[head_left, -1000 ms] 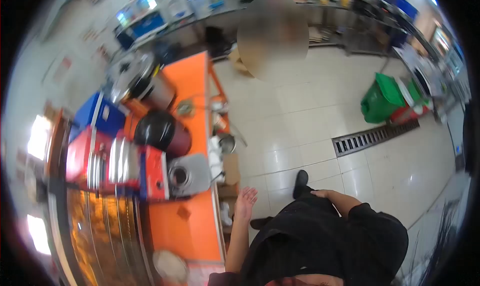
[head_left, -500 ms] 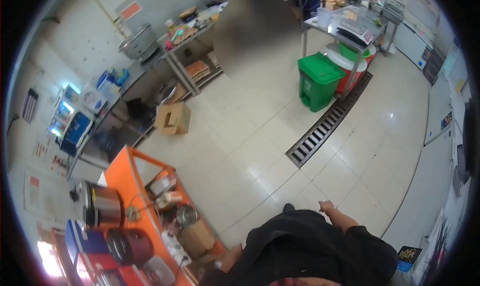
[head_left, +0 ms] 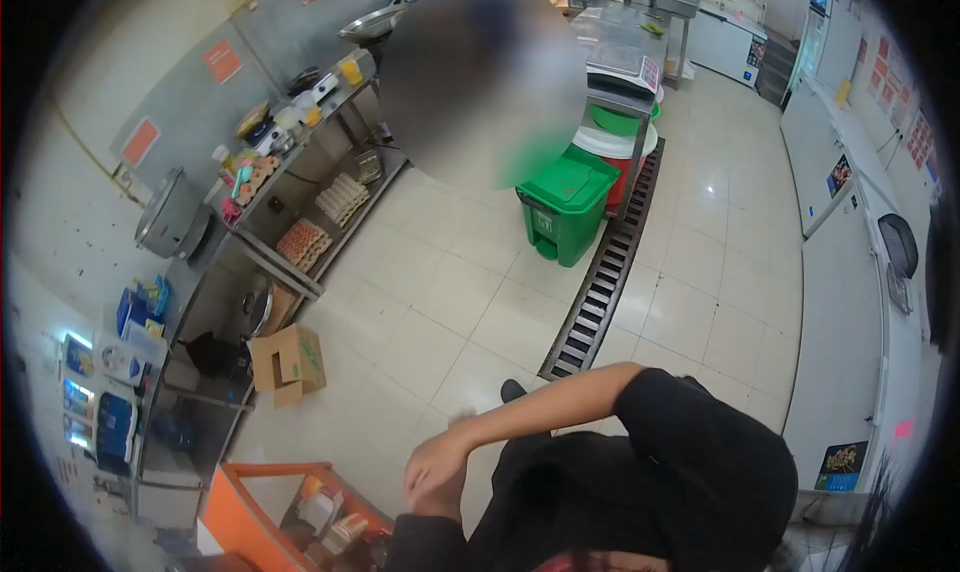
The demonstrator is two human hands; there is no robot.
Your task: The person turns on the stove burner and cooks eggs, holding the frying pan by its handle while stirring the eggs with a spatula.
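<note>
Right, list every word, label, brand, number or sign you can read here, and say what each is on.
No text is readable; these are too small or blurred:
Orange-and-white paper signs on the grey wall panel
Dark printed sticker on the white box-shaped freezer
Pale label on the green plastic bin
Faint print on the brown cardboard box
Red-and-white sheets on the right-hand wall

Carries on the tiled floor (head_left: 430,322) a green bin (head_left: 570,207) toward two o'clock and a cardboard box (head_left: 309,362) toward eight. Holds egg trays (head_left: 343,199) on a low shelf (head_left: 350,234) toward ten, and blurred packages (head_left: 345,532) inside the orange desk (head_left: 238,517) toward seven.
</note>
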